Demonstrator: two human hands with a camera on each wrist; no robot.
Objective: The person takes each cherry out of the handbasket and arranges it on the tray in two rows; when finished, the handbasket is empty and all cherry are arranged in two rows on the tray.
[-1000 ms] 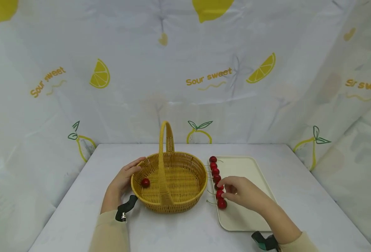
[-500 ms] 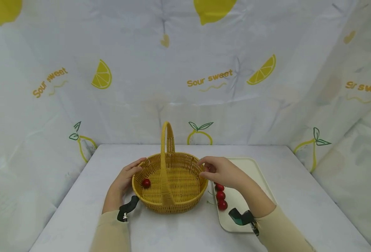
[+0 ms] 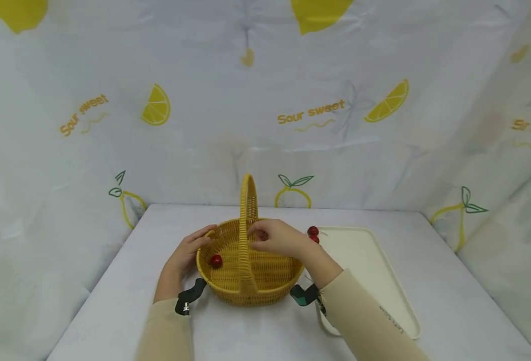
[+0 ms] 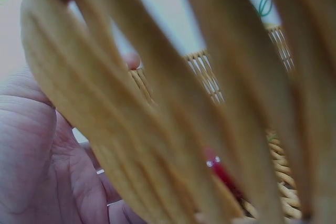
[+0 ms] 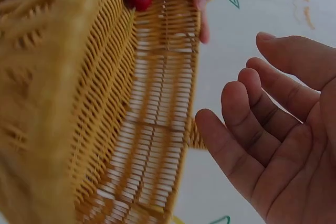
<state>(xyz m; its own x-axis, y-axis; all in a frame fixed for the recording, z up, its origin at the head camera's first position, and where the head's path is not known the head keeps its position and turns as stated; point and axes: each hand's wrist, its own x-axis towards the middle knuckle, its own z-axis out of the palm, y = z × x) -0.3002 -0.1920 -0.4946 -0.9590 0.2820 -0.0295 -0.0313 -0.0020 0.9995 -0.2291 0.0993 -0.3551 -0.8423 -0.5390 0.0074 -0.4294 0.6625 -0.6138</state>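
Note:
A yellow wicker basket [image 3: 270, 298] with a tall arched handle stands mid-table. My left hand [image 3: 184, 255] holds its left side, fingers along the outer wall and a fingertip over the rim; the left wrist view shows the palm beside the blurred weave. One red cherry [image 3: 216, 260] lies inside at the left, also visible in the right wrist view. My right hand [image 3: 281, 238] is above the basket near the handle. In the right wrist view the right hand [image 5: 283, 124] has loosely bent fingers and thumb apart, with nothing visible between them.
A cream tray [image 3: 369, 271] lies to the right. Two cherries [image 3: 313, 231] show at its far left corner; my right forearm hides the nearer part of that edge. A white curtain with lemon prints [image 3: 265, 125] hangs behind the table.
My right hand has moved left from the cherry row on the tray to over the basket. The left hand stays at the basket's side. The whole view has shifted slightly.

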